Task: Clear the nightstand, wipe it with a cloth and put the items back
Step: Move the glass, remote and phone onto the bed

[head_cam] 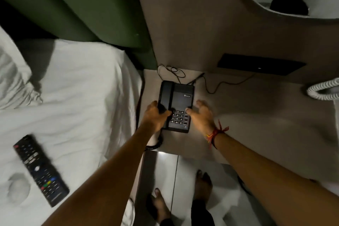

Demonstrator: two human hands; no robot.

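The black plastic telephone (176, 105) sits at the left rear of the nightstand table (256, 115), a smooth matte grey-beige slab. The left hand (156, 114) has its grip closed around the handset end of the unit; the right hand (200, 113) has fingers spread apart, thumb touching the keypad edge. The remote control (41, 169), a flat black bar with coloured keys, lies on the white bed sheet (82, 97). Whether this is clearing or replacing cannot be told. Any lift must allow for the thin cables (212, 86) behind the unit and the coiled cord (156, 145) at the table's front edge.
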